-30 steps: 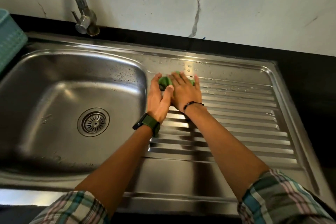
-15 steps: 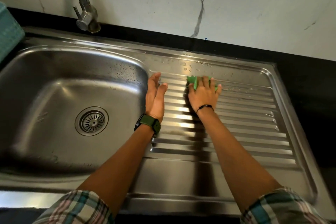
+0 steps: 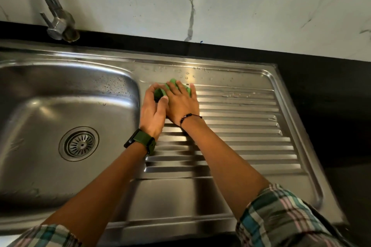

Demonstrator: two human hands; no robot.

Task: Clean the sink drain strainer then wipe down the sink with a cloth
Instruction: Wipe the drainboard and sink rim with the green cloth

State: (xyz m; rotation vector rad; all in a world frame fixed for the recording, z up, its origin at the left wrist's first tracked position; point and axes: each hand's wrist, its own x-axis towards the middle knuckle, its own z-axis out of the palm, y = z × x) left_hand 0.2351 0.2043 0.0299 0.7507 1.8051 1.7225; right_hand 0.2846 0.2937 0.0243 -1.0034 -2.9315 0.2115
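R hand (image 3: 181,104) flat on green cloth (image 3: 173,82), L hand (image 3: 153,112) beside

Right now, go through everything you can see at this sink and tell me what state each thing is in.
Green cloth: pressed flat on the drainboard, under both hands.
Right hand: palm down on the cloth.
Left hand: on the cloth's left edge.
Round metal drain strainer: seated in the drain.
Stainless steel sink basin: water droplets on its back wall.
Ribbed steel drainboard: droplets along its back edge.
Chrome tap: no water running.
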